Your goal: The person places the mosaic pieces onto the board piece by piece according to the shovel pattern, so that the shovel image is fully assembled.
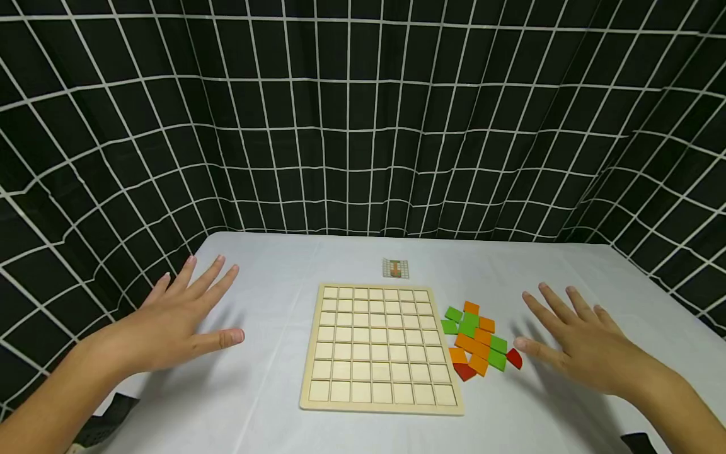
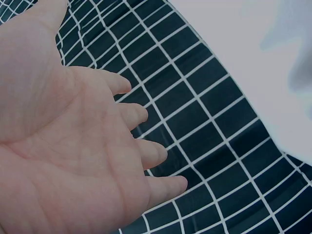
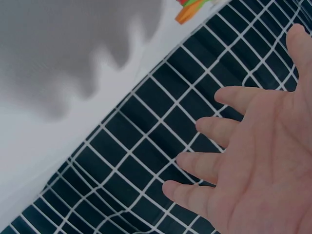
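Note:
Above the white table, my left hand [image 1: 176, 321] is spread with its fingers straight, to the left of a wooden grid board [image 1: 382, 413]. My right hand [image 1: 590, 353] is likewise spread, above the table's right side. Nearest to it is a red curved piece [image 1: 514, 359] at the edge of a loose cluster. That cluster, beside the board's right edge, has several orange pieces [image 1: 478, 364], several green pieces [image 1: 496, 360] and another red piece [image 1: 464, 372]. Both wrist views show bare palms, the left hand [image 2: 83, 156] and the right hand [image 3: 263, 161], holding nothing.
Behind the board lies a small card [image 1: 395, 268] with a grid and an orange figure on it. Black curtains [image 1: 363, 107] with white grid lines surround the white table [image 1: 261, 302] at the back and sides. A dark object [image 1: 108, 419] sits under the left forearm.

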Motion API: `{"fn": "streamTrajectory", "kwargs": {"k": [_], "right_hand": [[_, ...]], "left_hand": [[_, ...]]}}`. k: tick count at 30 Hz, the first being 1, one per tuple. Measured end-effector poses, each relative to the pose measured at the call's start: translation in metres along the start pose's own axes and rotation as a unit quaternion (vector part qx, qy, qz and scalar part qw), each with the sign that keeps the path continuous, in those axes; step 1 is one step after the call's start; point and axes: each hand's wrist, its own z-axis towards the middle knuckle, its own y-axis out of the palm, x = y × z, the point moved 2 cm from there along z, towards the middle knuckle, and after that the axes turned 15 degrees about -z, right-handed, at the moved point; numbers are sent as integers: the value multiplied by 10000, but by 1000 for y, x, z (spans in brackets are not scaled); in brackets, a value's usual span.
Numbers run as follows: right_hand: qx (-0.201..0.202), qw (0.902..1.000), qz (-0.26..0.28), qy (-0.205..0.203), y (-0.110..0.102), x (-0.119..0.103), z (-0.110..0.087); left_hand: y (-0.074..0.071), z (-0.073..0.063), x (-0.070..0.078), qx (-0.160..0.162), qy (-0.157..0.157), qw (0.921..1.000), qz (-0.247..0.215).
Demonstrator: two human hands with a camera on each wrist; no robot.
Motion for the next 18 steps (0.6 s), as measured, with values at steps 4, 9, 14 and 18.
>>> {"fn": "streamTrajectory", "kwargs": {"k": [4,9,14,18], "right_hand": [[-3,10000,23,-7,1,0,-1],[2,10000,79,-31,2,-1,-1],[-37,10000,64,-39,2,-2,0],[-137,9999,88,-47,-1,-1,3]], "left_hand": [[2,0,0,0,30,10000,-11],[5,-1,0,2,24,10000,-69],[6,0,-2,-17,25,10000,-78],[5,3,-2,-46,42,10000,-77]]}}
